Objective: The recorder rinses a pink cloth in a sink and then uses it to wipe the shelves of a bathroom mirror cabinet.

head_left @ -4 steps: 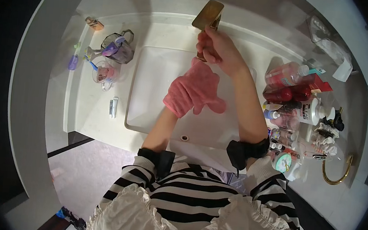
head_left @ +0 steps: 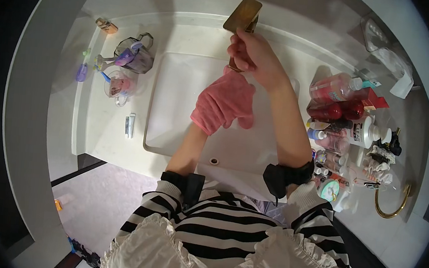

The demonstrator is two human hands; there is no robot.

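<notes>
I stand at a white sink basin (head_left: 176, 105) with a brass faucet (head_left: 243, 13) at its far edge. My right hand (head_left: 251, 55) reaches forward and its fingers curl around the faucet's lower stem. A pink cloth (head_left: 225, 102) covers my left hand, which is hidden under it and held over the basin just below my right hand, with the cloth's top edge touching the base of the faucet. My left forearm (head_left: 190, 147) rises bare from a striped sleeve. A black scrunchie (head_left: 282, 175) sits on my right forearm.
Two clear cups with toothbrushes (head_left: 131, 59) stand on the left counter, with a small tube (head_left: 130, 125) nearer the edge. Several bottles and jars (head_left: 346, 112) crowd the right counter. A gold ring holder (head_left: 392, 206) and a clear dish (head_left: 376, 33) are at the right.
</notes>
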